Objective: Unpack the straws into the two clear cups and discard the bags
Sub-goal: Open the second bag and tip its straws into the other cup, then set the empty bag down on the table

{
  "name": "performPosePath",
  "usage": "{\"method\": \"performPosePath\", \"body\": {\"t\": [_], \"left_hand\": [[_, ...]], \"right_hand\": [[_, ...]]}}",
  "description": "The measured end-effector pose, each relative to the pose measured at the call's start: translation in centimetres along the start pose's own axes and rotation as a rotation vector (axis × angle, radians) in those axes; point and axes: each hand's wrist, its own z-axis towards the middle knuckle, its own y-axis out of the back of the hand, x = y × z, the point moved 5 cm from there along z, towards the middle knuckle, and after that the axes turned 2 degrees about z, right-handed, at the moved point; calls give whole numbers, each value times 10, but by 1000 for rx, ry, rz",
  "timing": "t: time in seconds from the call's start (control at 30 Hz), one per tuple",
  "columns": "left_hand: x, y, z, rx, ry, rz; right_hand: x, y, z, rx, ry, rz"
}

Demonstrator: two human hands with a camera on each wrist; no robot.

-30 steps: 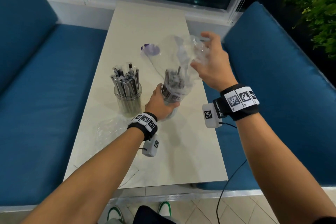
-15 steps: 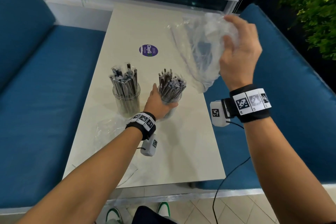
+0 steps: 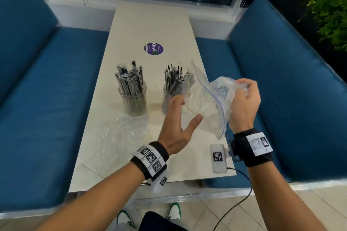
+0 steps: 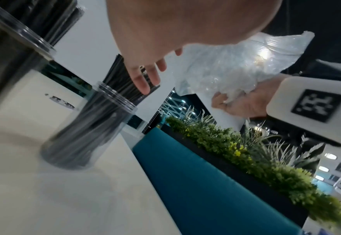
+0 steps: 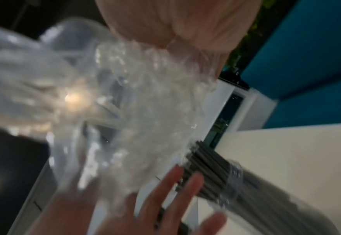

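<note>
Blue benches (image 3: 47, 103) flank a pale desk (image 3: 150, 24), with green plants (image 3: 323, 3) beyond the right one. On the desk stand two clear cups: the left cup (image 3: 133, 99) and the right cup (image 3: 170, 97), both packed with dark straws (image 3: 129, 78) standing upright. An empty bag (image 3: 120, 133) lies flat on the desk just in front of the left cup. A second bag (image 3: 208, 107), crumpled, with a purple zip line, is held in the air above the desk's right edge, just right of the right cup. The right hand (image 3: 244, 103) grips its bunched top, fingers curled round the plastic. The left hand (image 3: 178, 122) is spread, fingers straight, palm turned to the bag and touching its lower side. A round purple sticker (image 3: 153, 48) sits farther back on the desk.
</note>
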Motion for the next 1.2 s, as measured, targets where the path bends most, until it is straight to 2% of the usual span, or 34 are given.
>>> {"method": "performPosePath", "body": {"t": [0.07, 0.13, 0.23, 0.3, 0.43, 0.53, 0.6, 0.7, 0.73, 0.8, 0.9, 0.97, 1.07, 1.2], "left_hand": [[-9, -9, 0, 6, 71, -78], [-17, -14, 2, -25, 151, -184], [-17, -16, 0, -59, 197, -328], [-13, -9, -3, -108, 226, -357], [-2, 12, -12, -181, 247, -269], [16, 25, -18, -226, 337, -211], [26, 30, -21, -188, 409, -189], [36, 37, -19, -63, 446, -149], [40, 37, -18, -11, 470, -161], [47, 38, -15, 96, 539, -212], [53, 38, -16, 260, 655, -305], [54, 40, -19, 316, 679, -290], [70, 51, -21, 221, 625, -36], [83, 61, -21, 139, 545, 168]], "right_hand": [[-10, -7, -22, 114, -56, 16], [-13, -16, -52, 311, -46, 46], [-9, -24, -91, 627, -95, 195], [-12, -26, -99, 745, -115, 245], [-18, -17, -91, 677, -75, 71], [-14, -11, -95, 637, 32, -74], [-10, -13, -100, 716, 91, -126], [-18, -26, -115, 930, 191, -300], [-24, -31, -121, 953, 227, -346], [-39, -40, -129, 888, 225, -359], [-57, -46, -129, 662, 195, -323], [-69, -48, -128, 540, 126, -319], [-94, -53, -127, 423, 61, -397], [-138, -64, -132, 435, -47, -485]]}}
